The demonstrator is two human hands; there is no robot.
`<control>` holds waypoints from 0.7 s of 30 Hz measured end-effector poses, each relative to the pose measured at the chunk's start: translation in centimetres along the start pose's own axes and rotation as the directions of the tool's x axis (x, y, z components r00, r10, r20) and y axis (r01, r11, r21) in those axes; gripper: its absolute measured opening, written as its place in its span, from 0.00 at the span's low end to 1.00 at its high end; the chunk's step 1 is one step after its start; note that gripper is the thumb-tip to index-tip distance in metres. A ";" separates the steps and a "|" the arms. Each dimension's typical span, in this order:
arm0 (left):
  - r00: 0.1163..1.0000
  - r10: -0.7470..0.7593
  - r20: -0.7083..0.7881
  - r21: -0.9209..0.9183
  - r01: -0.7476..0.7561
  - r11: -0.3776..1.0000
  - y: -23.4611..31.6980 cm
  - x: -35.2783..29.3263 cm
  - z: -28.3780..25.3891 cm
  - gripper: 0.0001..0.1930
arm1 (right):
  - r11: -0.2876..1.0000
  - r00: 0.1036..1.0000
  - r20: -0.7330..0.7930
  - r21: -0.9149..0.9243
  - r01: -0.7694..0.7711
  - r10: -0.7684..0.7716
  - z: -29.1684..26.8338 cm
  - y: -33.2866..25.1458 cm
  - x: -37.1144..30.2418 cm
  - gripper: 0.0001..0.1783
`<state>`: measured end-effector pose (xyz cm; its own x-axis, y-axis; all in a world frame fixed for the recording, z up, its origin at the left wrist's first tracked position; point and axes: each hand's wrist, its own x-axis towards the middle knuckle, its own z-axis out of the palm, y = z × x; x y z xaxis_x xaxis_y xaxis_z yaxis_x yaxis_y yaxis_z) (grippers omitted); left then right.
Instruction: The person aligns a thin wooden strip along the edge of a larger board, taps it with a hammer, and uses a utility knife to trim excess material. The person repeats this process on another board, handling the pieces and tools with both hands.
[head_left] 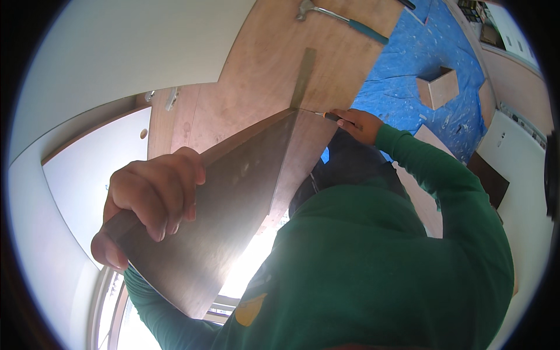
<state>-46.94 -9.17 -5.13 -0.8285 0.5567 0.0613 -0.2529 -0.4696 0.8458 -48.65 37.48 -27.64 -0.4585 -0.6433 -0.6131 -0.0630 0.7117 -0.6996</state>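
Note:
My left hand [153, 195] is wrapped around the near-left end of a grey-brown wooden board [236, 184], fingers over its edge and thumb beneath. The board stands tilted on its long edge, its far end resting at a pale wooden worktop [233, 111]. In my right hand [363, 125] is a screwdriver [331, 116] with a black and orange handle. Its thin shaft points left toward the far corner of the board; whether the tip touches the wood I cannot tell.
A hammer [367, 31] with a teal grip lies at the worktop's far end, past a greenish-brown strip [304, 76]. White panels [134, 52] rise on the left. A blue sheet [388, 93] covers the floor at right, with a small wooden box [441, 91] on it.

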 end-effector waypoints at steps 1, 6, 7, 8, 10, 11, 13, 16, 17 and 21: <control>1.000 0.003 0.011 0.010 -0.003 1.000 0.0 -0.1 -0.2 0.22 | 1.000 1.000 -0.007 0.003 -0.005 0.005 0.3 0.0 0.1 0.27; 1.000 0.005 0.022 0.016 -0.005 1.000 0.0 -0.3 -0.8 0.23 | 0.998 0.998 0.011 0.016 -0.060 0.060 1.2 -0.4 0.6 0.27; 1.000 0.007 0.013 0.009 -0.007 1.000 0.0 -0.2 -0.8 0.24 | 0.999 0.999 0.001 0.013 -0.041 0.041 1.3 -0.2 0.7 0.27; 1.000 0.010 0.004 0.001 -0.010 1.000 0.0 -0.1 -0.9 0.24 | 1.000 1.000 -0.010 0.009 -0.024 0.024 1.5 0.0 0.8 0.27; 1.000 0.016 0.005 -0.002 -0.016 1.000 -0.1 -0.3 -1.2 0.24 | 1.000 1.000 -0.020 -0.001 -0.010 0.010 1.6 0.3 1.0 0.27; 1.000 0.020 0.002 -0.003 -0.020 1.000 -0.1 -0.5 -1.3 0.24 | 1.000 1.000 -0.017 -0.006 -0.013 0.012 1.4 -0.1 1.1 0.27; 1.000 0.031 -0.004 -0.008 -0.031 0.999 -0.2 -0.7 -1.5 0.24 | 1.000 1.000 -0.004 -0.009 -0.025 0.025 1.0 -0.9 1.3 0.27; 0.999 0.054 -0.005 -0.015 -0.054 0.998 -0.5 -1.1 -2.0 0.24 | 0.999 0.999 -0.008 -0.007 -0.033 0.033 1.2 -0.9 1.3 0.27; 0.998 0.065 -0.014 -0.016 -0.066 0.998 -0.6 -1.5 -1.9 0.23 | 1.000 1.000 -0.021 -0.019 -0.012 0.012 1.3 -0.6 1.5 0.27; 0.997 0.054 -0.048 0.008 -0.054 0.999 -0.5 -2.5 -1.7 0.23 | 0.999 0.999 0.013 -0.031 -0.039 0.040 0.7 -1.1 1.6 0.27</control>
<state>-45.58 -11.52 -6.66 -0.8641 0.4967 0.0813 -0.2041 -0.4934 0.8456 -48.67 35.48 -28.06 -0.4493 -0.6181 -0.6451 -0.0725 0.7449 -0.6633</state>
